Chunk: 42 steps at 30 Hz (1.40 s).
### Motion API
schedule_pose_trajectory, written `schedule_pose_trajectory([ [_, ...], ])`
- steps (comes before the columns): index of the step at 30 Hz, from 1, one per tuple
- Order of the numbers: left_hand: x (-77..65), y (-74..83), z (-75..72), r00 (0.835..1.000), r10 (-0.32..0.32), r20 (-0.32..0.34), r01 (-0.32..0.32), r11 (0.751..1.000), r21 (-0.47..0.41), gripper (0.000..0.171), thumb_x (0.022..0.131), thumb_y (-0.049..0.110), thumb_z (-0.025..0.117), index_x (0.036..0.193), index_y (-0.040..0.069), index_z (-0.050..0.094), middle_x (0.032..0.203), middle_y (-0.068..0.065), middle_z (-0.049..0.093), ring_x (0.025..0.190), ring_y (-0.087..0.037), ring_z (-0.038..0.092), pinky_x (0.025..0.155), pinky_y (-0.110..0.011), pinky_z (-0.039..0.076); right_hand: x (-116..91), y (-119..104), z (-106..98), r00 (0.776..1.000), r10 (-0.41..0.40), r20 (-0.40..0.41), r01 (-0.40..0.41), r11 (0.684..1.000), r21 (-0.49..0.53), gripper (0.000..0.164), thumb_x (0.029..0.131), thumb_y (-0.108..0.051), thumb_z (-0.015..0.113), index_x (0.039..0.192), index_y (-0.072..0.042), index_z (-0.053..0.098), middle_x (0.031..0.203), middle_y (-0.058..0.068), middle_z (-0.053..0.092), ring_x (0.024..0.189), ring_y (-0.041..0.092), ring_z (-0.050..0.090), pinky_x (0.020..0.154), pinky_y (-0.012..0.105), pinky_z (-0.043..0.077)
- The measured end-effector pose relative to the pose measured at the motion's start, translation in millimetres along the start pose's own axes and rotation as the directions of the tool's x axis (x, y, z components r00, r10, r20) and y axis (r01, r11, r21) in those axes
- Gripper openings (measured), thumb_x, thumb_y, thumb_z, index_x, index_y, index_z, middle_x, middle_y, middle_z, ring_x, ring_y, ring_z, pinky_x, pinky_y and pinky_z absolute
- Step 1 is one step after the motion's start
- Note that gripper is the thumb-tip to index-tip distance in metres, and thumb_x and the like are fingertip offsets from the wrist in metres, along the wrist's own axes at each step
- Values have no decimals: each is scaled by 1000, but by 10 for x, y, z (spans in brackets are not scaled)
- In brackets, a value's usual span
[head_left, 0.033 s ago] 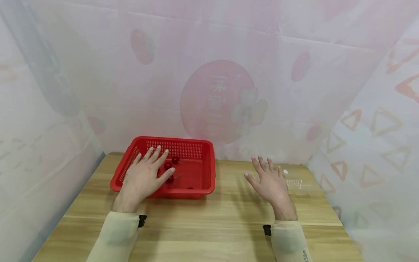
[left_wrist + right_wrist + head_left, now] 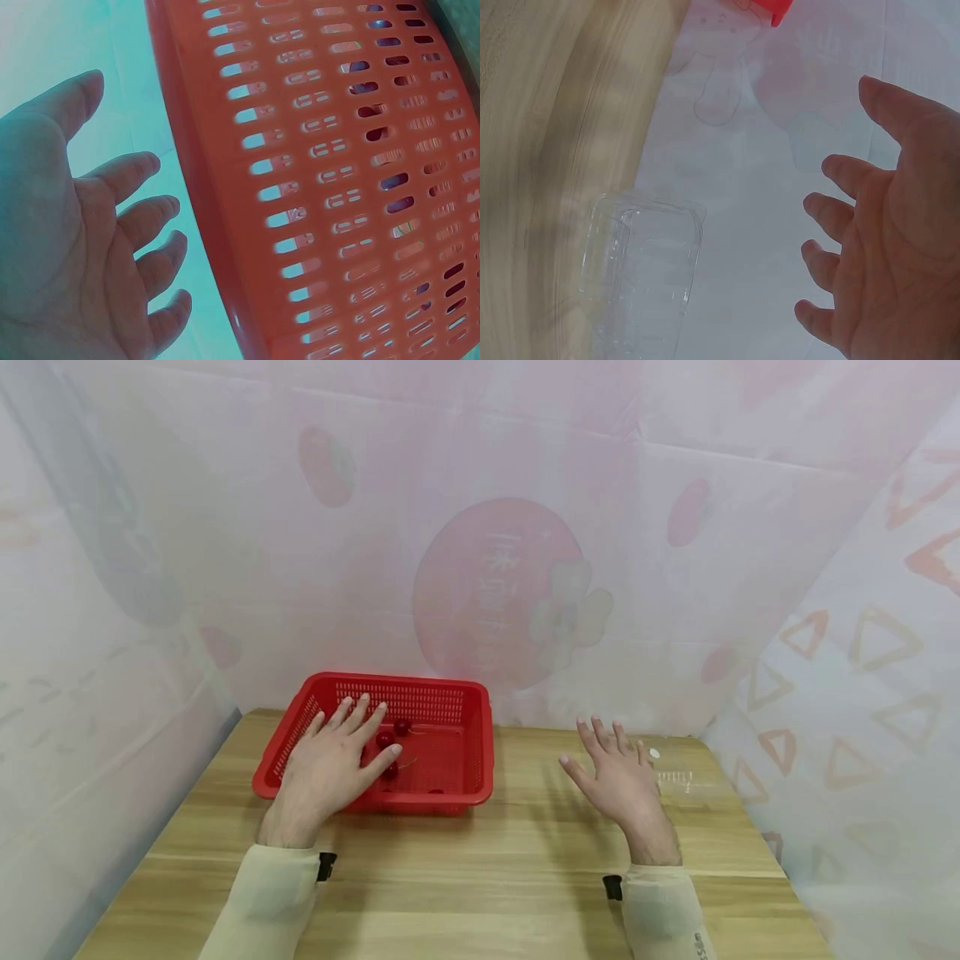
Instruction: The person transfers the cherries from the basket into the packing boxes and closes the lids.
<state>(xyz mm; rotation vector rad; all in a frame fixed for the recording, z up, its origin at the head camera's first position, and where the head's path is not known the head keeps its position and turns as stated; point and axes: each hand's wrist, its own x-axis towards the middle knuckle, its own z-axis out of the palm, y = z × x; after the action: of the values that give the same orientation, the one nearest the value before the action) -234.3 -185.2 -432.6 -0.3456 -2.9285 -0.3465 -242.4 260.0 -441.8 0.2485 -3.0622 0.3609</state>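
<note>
A red plastic basket (image 2: 483, 735) with slotted walls stands at the back left of the table. Several dark red cherries (image 2: 385, 739), some with stems, lie inside; part of the contents is hidden behind my left hand (image 2: 322, 772). That hand hovers over the basket's near left side, fingers spread, holding nothing. In the left wrist view its fingertips are apart from the basket's rim (image 2: 199, 176). Farther right, my right hand (image 2: 618, 785) hovers above the table with spread fingers and nothing in it. A clear plastic box (image 2: 641, 262) is nearest to it, partly hidden behind the hand in the head view.
Both hands are above a wooden table (image 2: 480, 877). Printed sheets hang as walls behind it (image 2: 510, 460) and at both sides. A small white spot (image 2: 654, 753) shows near the clear box. Dark wrist devices stick out from both sleeves.
</note>
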Motion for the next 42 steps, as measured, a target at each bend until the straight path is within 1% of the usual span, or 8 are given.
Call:
schedule_pose_trajectory([
  [8, -12, -8, 5, 1000, 1, 6, -1, 1000, -5, 84, 118, 67, 55, 183, 15, 41, 192, -21, 34, 180, -50, 29, 148, -74, 20, -20, 8, -7, 1000, -1, -2, 1, 1000, -7, 86, 121, -64, 52, 189, -19, 23, 197, 15, 22, 184, 49, 11, 146, 81, 8],
  [12, -16, -10, -5, 1000, -1, 15, 1, 1000, -10, 84, 118, 64, 57, 184, 15, 39, 192, -21, 32, 181, -49, 28, 148, -74, 19, -29, 75, -40, 1000, -9, -6, 9, 1000, 8, 85, 120, -57, 59, 187, -15, 28, 195, 19, 23, 183, 52, 14, 144, 84, 13],
  [15, -12, -7, -5, 1000, 2, 17, -2, 1000, -15, 84, 118, 63, 58, 184, 15, 38, 192, -21, 32, 181, -50, 27, 148, -74, 19, -36, 216, -80, 1000, -1, -23, 1, 1000, 19, 82, 120, -50, 64, 185, -10, 34, 193, 24, 27, 180, 57, 18, 141, 88, 17],
  [24, -17, 10, 28, 1000, 14, 19, -14, 1000, -8, 83, 118, 61, 59, 183, 14, 39, 193, -21, 31, 180, -50, 29, 147, -74, 22, -100, 696, -172, 996, 90, 6, -90, 995, 44, 76, 121, -41, 64, 181, -4, 39, 190, 31, 30, 177, 64, 20, 136, 92, 22],
  [27, -15, 20, 39, 1000, 17, 20, -17, 1000, -11, 83, 118, 61, 60, 183, 14, 40, 192, -21, 31, 180, -50, 29, 147, -74, 22, -119, 782, -177, 994, 105, 40, -108, 992, 63, 77, 120, -39, 66, 182, -2, 37, 189, 33, 29, 177, 65, 17, 136, 92, 19],
  [30, -25, 16, 47, 1000, 16, 21, -16, 1000, -12, 83, 118, 61, 60, 183, 14, 40, 192, -21, 32, 180, -50, 30, 147, -74, 23, -118, 823, -172, 989, 110, 102, -121, 986, 111, 81, 120, -39, 68, 183, -2, 33, 189, 35, 26, 177, 65, 12, 136, 93, 13],
  [34, -25, 8, 60, 1000, 20, 20, -20, 1000, -11, 83, 118, 62, 60, 183, 14, 41, 192, -21, 33, 180, -50, 31, 147, -73, 24, -109, 836, -154, 979, 100, 180, -130, 977, 167, 87, 117, -41, 72, 183, -1, 32, 189, 36, 24, 177, 67, 11, 137, 93, 9],
  [42, -5, 16, 57, 999, 32, 17, -32, 999, -12, 83, 118, 61, 60, 182, 13, 42, 191, -21, 34, 179, -50, 31, 146, -74, 25, -68, 841, -86, 967, 69, 246, -126, 966, 224, 89, 117, -39, 75, 180, 7, 32, 186, 43, 23, 174, 68, 21, 138, 86, 25],
])
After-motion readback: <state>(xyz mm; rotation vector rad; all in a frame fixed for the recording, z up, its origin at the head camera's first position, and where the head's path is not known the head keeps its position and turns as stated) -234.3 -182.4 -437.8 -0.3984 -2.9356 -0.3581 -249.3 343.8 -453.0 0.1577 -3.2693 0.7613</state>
